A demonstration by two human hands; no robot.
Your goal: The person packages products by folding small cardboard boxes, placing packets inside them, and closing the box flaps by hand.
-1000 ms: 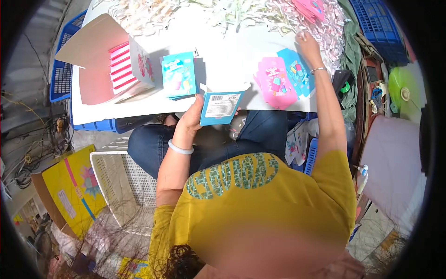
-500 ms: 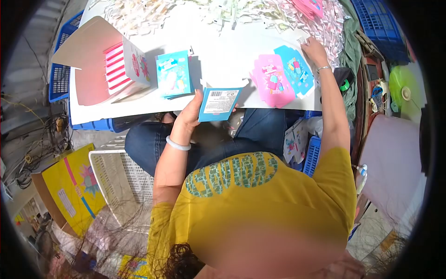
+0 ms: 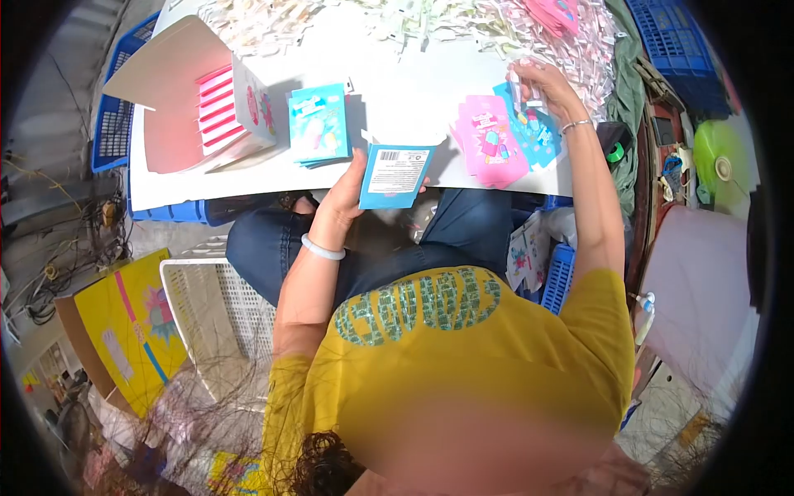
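My left hand point(image 3: 346, 192) grips a small blue carton point(image 3: 397, 178) over my lap at the table's front edge. Its printed back with a barcode faces up toward me, and its flaps stand open at the far end. Over the right side of the table, my right hand point(image 3: 547, 87) is closed on a small clear-wrapped piece point(image 3: 518, 89). Beneath that hand lie flat blue cartons point(image 3: 538, 136), partly covered by a stack of pink cartons point(image 3: 494, 145). A stack of blue cartons point(image 3: 318, 124) rests left of my left hand.
An open display box point(image 3: 186, 103) with a row of pink-edged packs stands at the table's left. Many small wrapped pieces point(image 3: 397, 21) are heaped along the back. Blue crates point(image 3: 678, 45) and a white basket point(image 3: 219, 306) stand around the table.
My right hand has come left from the heap, and a clear-wrapped piece now shows in its fingers. My left hand still holds the blue carton, tilted slightly differently. The view has shifted a little.
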